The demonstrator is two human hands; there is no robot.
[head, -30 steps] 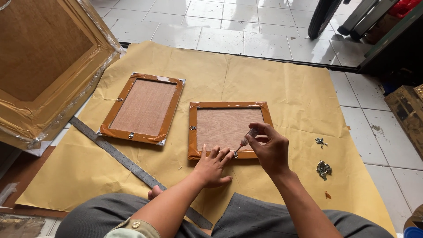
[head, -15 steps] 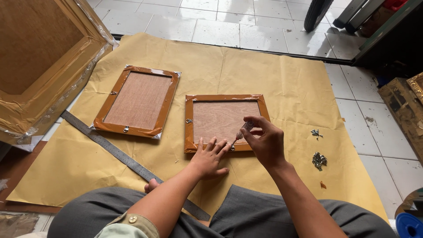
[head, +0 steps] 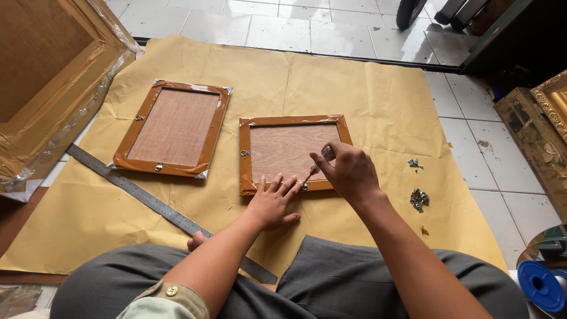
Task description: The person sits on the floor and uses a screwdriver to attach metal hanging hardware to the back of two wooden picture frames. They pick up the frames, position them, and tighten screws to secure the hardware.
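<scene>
At the centre of the frame I see the picture frame lying face down on the brown paper. My left hand presses flat, fingers spread, on its lower edge. My right hand is curled tight around a small screwdriver, its tip at that same lower edge.

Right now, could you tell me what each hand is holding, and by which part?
The right hand holds a small screwdriver by its handle. The left hand holds nothing; it lies flat on the near edge of the picture frame.
</scene>
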